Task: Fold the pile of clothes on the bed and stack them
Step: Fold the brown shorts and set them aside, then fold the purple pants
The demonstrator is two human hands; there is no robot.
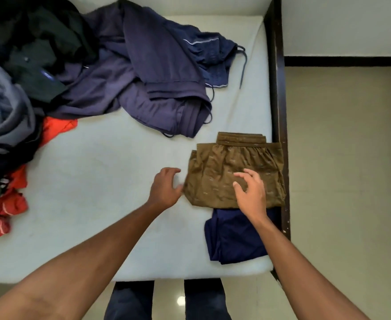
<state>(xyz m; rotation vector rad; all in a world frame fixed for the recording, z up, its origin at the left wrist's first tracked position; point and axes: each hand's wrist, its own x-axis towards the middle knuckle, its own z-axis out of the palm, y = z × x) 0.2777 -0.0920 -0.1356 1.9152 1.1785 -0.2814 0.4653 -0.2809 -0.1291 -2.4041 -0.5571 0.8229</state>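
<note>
Pale mattress [97, 181] fills left and centre; dark bed frame [280, 88] runs down its right edge, beige tiled floor [347, 158] and white wall [340, 24] at right. Unfolded pile [51, 65] upper left. Folded brown shorts [224, 172] centre right, overlapping folded navy garment [231, 236] below. Left hand [165, 189] beside shorts' left edge, right hand [252, 195] over them, both loose-fingered, gripping nothing

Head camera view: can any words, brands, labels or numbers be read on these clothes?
No text can be read here.
On the brown shorts: small pale printed marks, too small to read.
On the black garment in the pile: a blue patch, too blurred to read.
</note>
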